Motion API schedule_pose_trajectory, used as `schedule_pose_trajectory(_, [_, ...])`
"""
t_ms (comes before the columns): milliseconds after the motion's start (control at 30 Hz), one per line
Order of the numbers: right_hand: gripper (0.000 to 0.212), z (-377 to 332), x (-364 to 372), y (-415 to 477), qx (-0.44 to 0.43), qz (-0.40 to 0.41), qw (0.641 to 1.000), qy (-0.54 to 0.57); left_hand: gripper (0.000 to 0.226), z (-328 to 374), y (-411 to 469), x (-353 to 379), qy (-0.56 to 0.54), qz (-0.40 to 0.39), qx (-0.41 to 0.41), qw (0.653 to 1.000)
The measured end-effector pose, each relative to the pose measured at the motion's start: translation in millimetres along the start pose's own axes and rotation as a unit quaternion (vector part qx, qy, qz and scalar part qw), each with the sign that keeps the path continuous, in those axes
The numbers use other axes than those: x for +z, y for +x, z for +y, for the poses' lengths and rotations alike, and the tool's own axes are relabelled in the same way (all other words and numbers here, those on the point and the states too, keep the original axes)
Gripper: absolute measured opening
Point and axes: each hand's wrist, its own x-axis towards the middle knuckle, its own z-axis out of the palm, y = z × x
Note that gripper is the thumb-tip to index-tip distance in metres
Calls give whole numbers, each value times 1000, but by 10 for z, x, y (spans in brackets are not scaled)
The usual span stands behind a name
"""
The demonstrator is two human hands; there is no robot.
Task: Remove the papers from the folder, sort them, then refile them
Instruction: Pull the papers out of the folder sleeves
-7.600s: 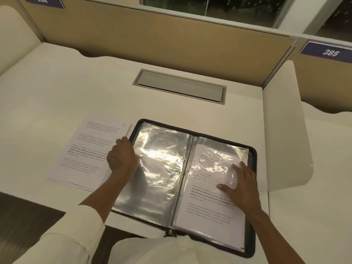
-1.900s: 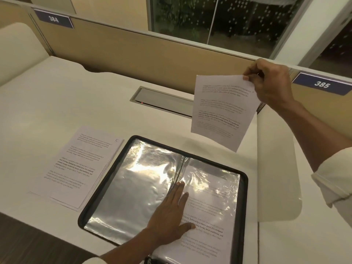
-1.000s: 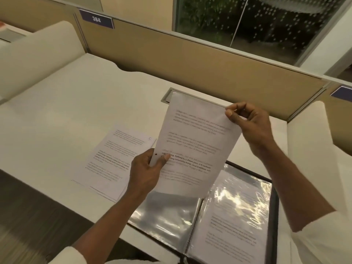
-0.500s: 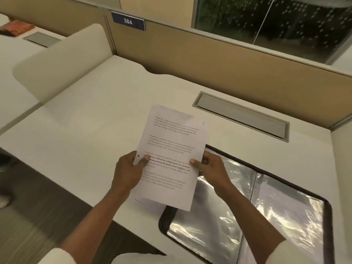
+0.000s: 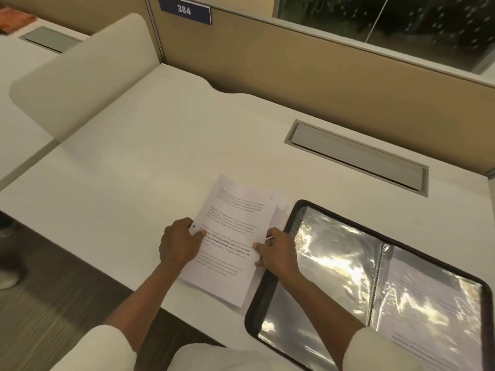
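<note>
A printed sheet (image 5: 232, 231) lies on top of the paper stack (image 5: 278, 218) on the white desk, just left of the open black folder (image 5: 290, 218). My left hand (image 5: 178, 243) pinches the sheet's left edge, thumb on top. My right hand (image 5: 277, 251) pinches its right edge. The folder's left clear sleeve (image 5: 329, 261) looks empty. Its right sleeve (image 5: 428, 306) has a printed page inside.
A grey cable flap (image 5: 356, 159) is set into the desk (image 5: 150, 162) behind the folder. A tan partition (image 5: 321, 73) with a "384" sign (image 5: 184, 9) closes the back. A rounded white divider (image 5: 80, 73) stands at the left. The desk's front edge runs below my left hand.
The right hand pulled a sheet from the folder's right sleeve and lifted it. Both hands then took it and brought it down onto the stack at the left. The view swung left.
</note>
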Motion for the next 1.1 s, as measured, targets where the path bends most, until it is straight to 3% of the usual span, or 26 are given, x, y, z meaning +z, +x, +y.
schedule_pose_trajectory(233, [29, 142, 42, 52, -22, 55, 995, -86, 22, 121, 44, 108, 65, -11, 4, 998])
schedule_pose_trajectory(367, [41, 219, 21, 112, -32, 81, 979, -186, 34, 154, 73, 160, 122, -16, -9, 992])
schedule_pose_trajectory(600, [75, 219, 75, 119, -24, 90, 981, -169, 49, 315, 10, 175, 205, 15, -15, 978])
schedule_pose_trajectory(700, [83, 187, 31, 70, -28, 93, 979, -180, 47, 393, -45, 185, 256, 43, 20, 966])
schedule_pose_trajectory(900, [49, 353, -149, -158, -84, 115, 971, -192, 38, 599, -179, 254, 394, 51, 70, 915])
schedule_pose_trajectory(1033, [23, 507, -389, -471, -151, 130, 975, -95, 49, 860, -478, 409, 358, 4, 133, 924])
schedule_pose_trajectory(1100, [18, 591, -516, -643, -179, 166, 968, -58, 40, 1057, -723, 512, 326, -22, 181, 928])
